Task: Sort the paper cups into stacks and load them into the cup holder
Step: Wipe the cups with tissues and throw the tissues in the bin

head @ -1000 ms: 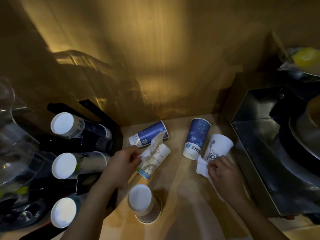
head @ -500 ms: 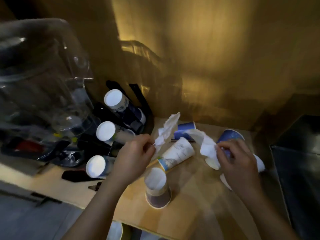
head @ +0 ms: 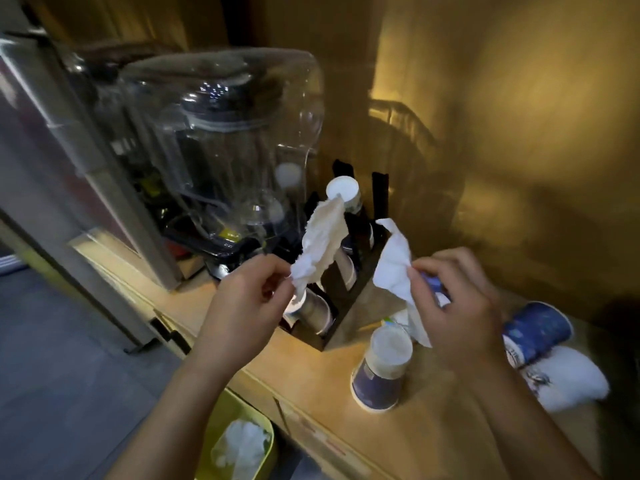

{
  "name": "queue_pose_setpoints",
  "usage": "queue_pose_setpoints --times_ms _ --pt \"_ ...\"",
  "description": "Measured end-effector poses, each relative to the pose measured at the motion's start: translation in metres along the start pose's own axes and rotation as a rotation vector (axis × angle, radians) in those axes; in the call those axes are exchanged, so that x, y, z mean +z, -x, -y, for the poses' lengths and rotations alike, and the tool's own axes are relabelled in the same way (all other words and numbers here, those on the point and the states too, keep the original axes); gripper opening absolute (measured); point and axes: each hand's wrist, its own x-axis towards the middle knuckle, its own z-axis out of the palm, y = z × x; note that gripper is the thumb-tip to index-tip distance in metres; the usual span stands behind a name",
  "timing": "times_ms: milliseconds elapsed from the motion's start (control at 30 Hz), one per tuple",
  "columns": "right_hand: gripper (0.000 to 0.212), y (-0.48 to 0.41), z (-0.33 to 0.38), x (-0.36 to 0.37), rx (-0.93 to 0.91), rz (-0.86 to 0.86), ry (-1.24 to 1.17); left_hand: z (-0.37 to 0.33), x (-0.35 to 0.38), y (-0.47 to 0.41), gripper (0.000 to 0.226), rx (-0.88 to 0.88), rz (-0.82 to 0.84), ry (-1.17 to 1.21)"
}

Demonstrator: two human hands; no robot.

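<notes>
White tissue now pinched up off the worktop (head: 433,420) in your left hand (head: 242,303) and right hand (head: 457,306), so bin (head: 221,441) them; cups (head: 381,368) wait.

Light wooden counter (head: 311,368) carries: black slotted cup holder (head: 356,289) near the wall, 1 upside-down purple-and-white paper cup (head: 381,372), 1 blue paper cup (head: 535,332) on its side touching 1 white paper cup (head: 568,379), large clear plastic appliance cover (head: 221,140) at left.
</notes>
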Motion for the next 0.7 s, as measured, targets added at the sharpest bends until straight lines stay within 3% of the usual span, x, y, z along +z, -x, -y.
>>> queue_pose_setpoints --times_ms 267,433,700 --pt "0.016 0.005 0.082 0.057 -0.164 0.106 -0.129 0.064 -0.071 0.04 0.006 -0.101 -0.038 -0.037" --pt "0.014 0.023 0.128 0.104 -0.261 0.174 -0.214 0.108 -0.104 0.075 0.008 -0.271 -0.088 -0.044" --pt "0.018 0.079 0.164 0.182 -0.35 0.435 -0.386 0.174 -0.098 0.137 0.01 -0.536 -0.155 -0.021"
